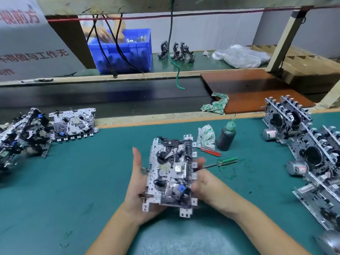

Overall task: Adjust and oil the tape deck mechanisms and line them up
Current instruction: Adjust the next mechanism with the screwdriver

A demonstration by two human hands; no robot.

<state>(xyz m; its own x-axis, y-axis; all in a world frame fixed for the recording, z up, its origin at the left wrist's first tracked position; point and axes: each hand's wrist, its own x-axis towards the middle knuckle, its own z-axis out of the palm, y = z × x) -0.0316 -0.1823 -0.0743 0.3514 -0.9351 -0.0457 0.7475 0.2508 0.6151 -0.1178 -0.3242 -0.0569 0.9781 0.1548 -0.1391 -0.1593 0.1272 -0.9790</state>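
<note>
A silver tape deck mechanism is held above the green mat, its mechanism side facing up. My left hand supports it from below and along its left edge, thumb pointing up. My right hand grips its right edge, fingers curled around the frame. A green-handled screwdriver lies just right of that hand; whether the fingers touch it is unclear. A dark oil bottle with a green nozzle stands behind. Several mechanisms stand in a row at the right, and others are piled at the left.
A red-handled screwdriver and a crumpled cloth lie by the bottle. Another cloth sits on the black conveyor belt. A blue bin stands beyond it, where another person's hands work. A green cable hangs down.
</note>
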